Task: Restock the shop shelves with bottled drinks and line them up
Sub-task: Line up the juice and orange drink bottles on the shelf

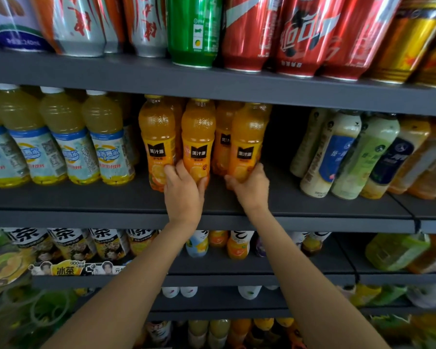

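- Left hand (184,190) wraps low round the base of the middle front orange-juice plastic bottle w/ black label patch (198,142); thumb reaches over and touches the next orange bottle at left (157,139).
- Right hand (249,185) grips the base of the right-hand orange-juice plastic bottle (247,144), fingers curled round its far side.
- All three stand upright on the dark grey metal middle shelf (111,197), long axis vertical, caps just under the shelf above. A 4th orange bottle sits behind, between the two held ones.
- Key relation: right bottle stands apart from the middle one, tilted a bit, w/ a dark open bay to its right before the pale milk-tea bottles (337,152). Gap is between the hands.
- Judgement: next move prob. slides the right bottle left and fwd to close the row; right hand is the nearer one for that.
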A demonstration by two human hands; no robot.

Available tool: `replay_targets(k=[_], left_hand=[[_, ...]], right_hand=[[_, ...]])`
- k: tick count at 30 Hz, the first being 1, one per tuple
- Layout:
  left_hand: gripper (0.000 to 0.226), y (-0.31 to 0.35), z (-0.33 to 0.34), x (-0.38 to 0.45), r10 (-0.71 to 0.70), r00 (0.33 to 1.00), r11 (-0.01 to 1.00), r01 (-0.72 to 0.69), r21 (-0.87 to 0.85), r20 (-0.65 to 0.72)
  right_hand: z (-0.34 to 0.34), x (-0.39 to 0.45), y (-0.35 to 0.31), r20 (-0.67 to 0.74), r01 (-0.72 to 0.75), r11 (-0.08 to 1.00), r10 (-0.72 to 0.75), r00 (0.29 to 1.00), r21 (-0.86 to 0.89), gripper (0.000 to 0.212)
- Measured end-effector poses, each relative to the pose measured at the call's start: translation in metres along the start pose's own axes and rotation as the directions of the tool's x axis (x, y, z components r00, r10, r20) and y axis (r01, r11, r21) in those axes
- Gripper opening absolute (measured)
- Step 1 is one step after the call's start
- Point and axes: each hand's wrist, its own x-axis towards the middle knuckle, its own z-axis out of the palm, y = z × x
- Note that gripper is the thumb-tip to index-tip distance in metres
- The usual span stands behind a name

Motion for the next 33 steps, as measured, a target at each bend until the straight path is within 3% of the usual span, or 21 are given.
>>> replay_targets(k=[3,9,14,17,20,22,24,26,28,30,33], left_hand=[[0.062,0.001,-0.003,0.001,-0.007,1.0,1.0,0.007,-0.018,0.013],[0.061,0.001,-0.003,0.002,-0.003,1.0,1.0,0.003,-0.02,0.029],[0.063,0.002,-0.001,0.001,-0.017,0.999,0.998,0.019,-0.052,0.04],[0.061,0.003,-0.002,0.0,-0.072,0.997,0.986,0.071,-0.148,-0.002],[0.046,0.008,-0.005,-0.008,0.057,0.986,0.972,-0.091,-0.215,-0.16],[0.04,0.013,-0.004,-0.01,0.262,0.955,0.959,-0.274,-0.077,-0.139],[0.047,0.02,0.001,-0.009,0.337,0.941,0.94,-0.335,0.062,-0.033],[0.062,0.031,0.003,-0.008,0.277,0.96,0.947,-0.28,0.161,0.041],[0.068,0.042,0.0,-0.007,0.231,0.969,0.942,-0.246,0.23,0.089],[0.058,0.046,-0.002,-0.001,0.189,0.967,0.945,-0.226,0.237,0.17],[0.041,0.046,-0.009,0.01,0.168,0.969,0.964,-0.2,0.177,0.182]], right_hand=[[0.017,-0.015,-0.016,0.018,0.065,0.997,-0.065,0.998,0.03,0.066],[0.015,-0.014,-0.018,0.059,0.039,0.999,-0.041,0.997,0.024,0.068],[0.015,-0.015,-0.018,0.018,0.038,0.996,-0.036,0.999,-0.079,0.07],[0.009,-0.009,-0.015,0.08,0.08,0.997,-0.079,0.994,-0.012,0.069],[-0.013,0.006,-0.011,0.063,0.069,0.961,-0.088,0.994,0.267,0.06],[-0.025,0.027,-0.005,-0.039,0.005,0.922,0.011,0.999,0.387,0.049],[-0.026,0.056,0.002,-0.06,-0.052,0.96,0.071,0.996,0.276,0.054],[-0.017,0.08,0.002,0.043,-0.125,0.979,0.119,0.992,0.159,0.07],[-0.006,0.1,0.002,0.128,-0.158,0.982,0.144,0.981,0.105,0.069],[-0.003,0.11,0.004,0.105,-0.166,0.985,0.16,0.982,0.051,0.056],[-0.008,0.109,0.009,0.043,-0.131,0.991,0.131,0.99,-0.019,0.047]])
